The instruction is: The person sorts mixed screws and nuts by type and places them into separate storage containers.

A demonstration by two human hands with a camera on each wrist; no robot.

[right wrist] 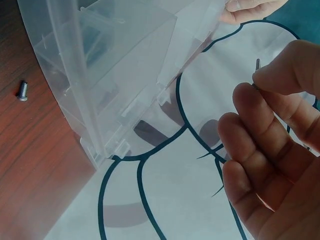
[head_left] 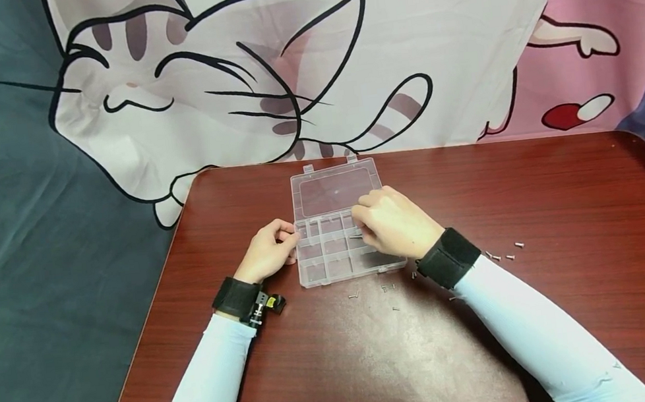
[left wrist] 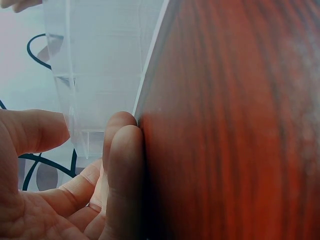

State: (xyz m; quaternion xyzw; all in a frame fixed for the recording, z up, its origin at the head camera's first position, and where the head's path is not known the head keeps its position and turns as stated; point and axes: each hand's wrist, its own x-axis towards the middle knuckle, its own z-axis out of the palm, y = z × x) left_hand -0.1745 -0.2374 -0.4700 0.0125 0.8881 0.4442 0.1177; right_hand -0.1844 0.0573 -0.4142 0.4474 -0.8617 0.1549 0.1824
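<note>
A clear plastic compartment box (head_left: 314, 273) lies on the table with its lid (head_left: 336, 191) folded back away from me. My left hand (head_left: 268, 250) holds the box's left side, thumb against the upper wall and fingertips low at the base, as the left wrist view shows. Over the right-hand compartments is my right hand (head_left: 393, 223), pinching a small metal screw (right wrist: 258, 64) between thumb and index finger. The screw's head end is hidden by the fingertips. One loose screw (right wrist: 22, 90) lies beside the box in the right wrist view.
Several small screws (head_left: 354, 295) are scattered on the brown table (head_left: 295, 376) in front of the box. More screws (head_left: 511, 257) lie right of the right wrist. A cat-print cloth (head_left: 399, 33) hangs behind the table's far edge.
</note>
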